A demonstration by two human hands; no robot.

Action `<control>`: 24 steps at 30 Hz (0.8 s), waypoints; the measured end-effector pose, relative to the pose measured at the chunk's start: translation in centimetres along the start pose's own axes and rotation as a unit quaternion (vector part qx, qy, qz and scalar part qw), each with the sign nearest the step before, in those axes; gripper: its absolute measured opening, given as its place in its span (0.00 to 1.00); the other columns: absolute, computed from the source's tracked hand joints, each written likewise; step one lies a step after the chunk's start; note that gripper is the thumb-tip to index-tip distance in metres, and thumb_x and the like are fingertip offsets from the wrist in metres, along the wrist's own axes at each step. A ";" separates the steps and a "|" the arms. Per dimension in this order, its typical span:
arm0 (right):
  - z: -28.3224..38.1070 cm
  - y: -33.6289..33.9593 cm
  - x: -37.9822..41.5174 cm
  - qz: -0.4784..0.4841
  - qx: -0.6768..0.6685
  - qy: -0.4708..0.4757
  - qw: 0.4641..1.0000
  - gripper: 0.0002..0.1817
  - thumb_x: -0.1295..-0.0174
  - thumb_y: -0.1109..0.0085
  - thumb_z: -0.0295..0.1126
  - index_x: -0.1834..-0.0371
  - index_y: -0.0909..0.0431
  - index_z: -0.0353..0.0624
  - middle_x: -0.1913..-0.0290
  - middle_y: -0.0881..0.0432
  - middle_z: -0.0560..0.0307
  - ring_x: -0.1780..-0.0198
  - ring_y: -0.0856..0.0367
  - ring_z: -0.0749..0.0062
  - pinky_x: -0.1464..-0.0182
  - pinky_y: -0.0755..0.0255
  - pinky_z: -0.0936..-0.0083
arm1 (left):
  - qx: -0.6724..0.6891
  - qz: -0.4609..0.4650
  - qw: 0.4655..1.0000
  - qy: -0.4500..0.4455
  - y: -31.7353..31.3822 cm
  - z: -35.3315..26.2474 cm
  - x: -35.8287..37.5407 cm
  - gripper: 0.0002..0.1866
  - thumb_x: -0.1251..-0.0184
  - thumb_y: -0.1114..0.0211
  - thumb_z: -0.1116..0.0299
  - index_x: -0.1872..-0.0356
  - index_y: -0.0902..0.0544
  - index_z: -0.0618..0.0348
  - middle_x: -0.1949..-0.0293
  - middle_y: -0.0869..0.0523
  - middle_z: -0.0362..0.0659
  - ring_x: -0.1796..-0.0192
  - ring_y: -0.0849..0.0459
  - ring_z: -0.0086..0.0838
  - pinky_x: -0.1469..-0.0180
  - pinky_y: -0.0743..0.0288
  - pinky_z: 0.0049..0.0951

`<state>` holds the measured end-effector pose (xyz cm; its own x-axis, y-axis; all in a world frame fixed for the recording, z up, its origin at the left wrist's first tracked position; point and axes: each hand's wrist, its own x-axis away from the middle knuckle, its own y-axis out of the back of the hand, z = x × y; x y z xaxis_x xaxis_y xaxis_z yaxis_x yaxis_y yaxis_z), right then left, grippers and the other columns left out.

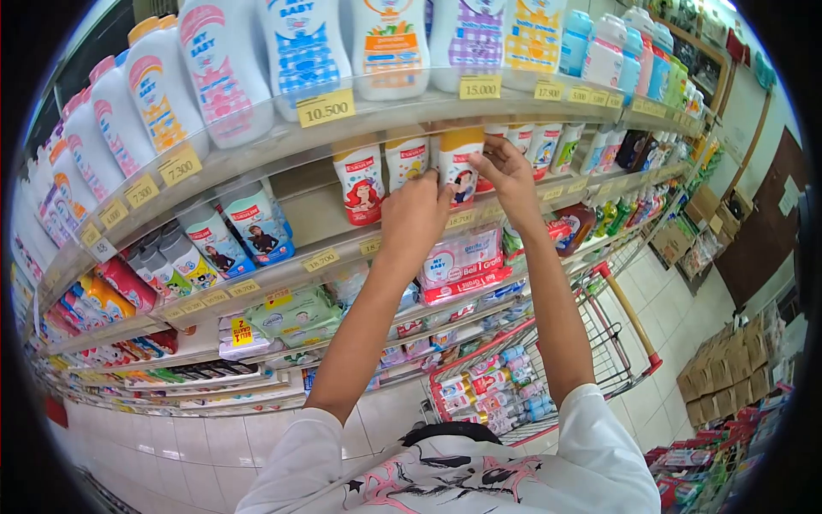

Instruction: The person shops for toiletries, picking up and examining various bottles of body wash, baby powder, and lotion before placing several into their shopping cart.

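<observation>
A white Eskulin bottle (459,165) with a yellow cap and a cartoon princess on its label stands upright at the middle shelf's front. My right hand (511,174) grips its right side, thumb on the front and fingers partly hidden behind. From the left, my left hand (415,208) closes on its lower side, with its fingertips partly hidden between bottles. Just left are a yellow-patterned bottle (407,159), partly covered by my left hand, and a bottle with a red-haired mermaid (360,184). More small bottles (545,147) line up to the right.
Large baby powder bottles (306,51) fill the upper shelf behind a clear lip with price tags (326,108). Wipes packs (462,261) sit below. A shopping cart (629,321) holding several bottles (492,385) stands at my right. Cardboard boxes (728,368) are stacked farther right.
</observation>
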<state>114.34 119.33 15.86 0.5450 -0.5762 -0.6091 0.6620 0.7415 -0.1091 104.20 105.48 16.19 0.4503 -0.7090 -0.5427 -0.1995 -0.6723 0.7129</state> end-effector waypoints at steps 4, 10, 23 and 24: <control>-0.9 -0.1 -0.2 -0.037 0.003 0.018 0.999 0.18 0.39 0.36 0.27 0.48 0.26 0.31 0.55 0.17 0.53 0.54 0.19 0.75 0.51 0.25 0.78 | 0.002 0.000 1.000 0.002 -0.5 0.1 -0.4 0.18 0.34 0.39 0.56 0.63 0.19 0.65 0.70 0.16 0.57 0.64 0.17 0.53 0.61 0.25 0.48; -0.2 1.0 2.0 -0.046 0.034 0.005 0.998 0.19 0.36 0.38 0.27 0.44 0.27 0.31 0.50 0.19 0.53 0.50 0.20 0.74 0.45 0.27 0.77 | 0.017 -0.046 0.998 -0.036 -1.5 0.5 -0.2 0.18 0.36 0.37 0.56 0.62 0.17 0.65 0.68 0.15 0.57 0.62 0.16 0.52 0.60 0.24 0.43; -35.2 16.8 62.8 -0.041 0.377 -0.543 0.749 0.37 0.56 0.27 0.39 0.42 0.32 0.36 0.45 0.24 0.36 0.41 0.27 0.40 0.41 0.31 0.53 | 0.159 0.168 0.967 0.110 -4.0 1.5 23.2 0.14 0.34 0.38 0.66 0.56 0.17 0.69 0.67 0.12 0.52 0.66 0.13 0.40 0.58 0.22 0.33; -36.7 16.0 66.7 0.010 0.378 -0.581 0.721 0.40 0.58 0.27 0.39 0.41 0.32 0.36 0.43 0.26 0.36 0.39 0.29 0.40 0.38 0.33 0.52 | 0.058 0.256 0.951 0.161 -5.6 2.5 25.8 0.09 0.37 0.35 0.73 0.57 0.16 0.64 0.66 0.12 0.50 0.63 0.13 0.38 0.56 0.23 0.29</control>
<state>142.41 105.35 -55.32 0.3305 -0.7931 0.5116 0.5004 0.6069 0.6175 114.72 90.43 -2.91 0.5081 -0.8603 0.0408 -0.5513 -0.2885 0.7829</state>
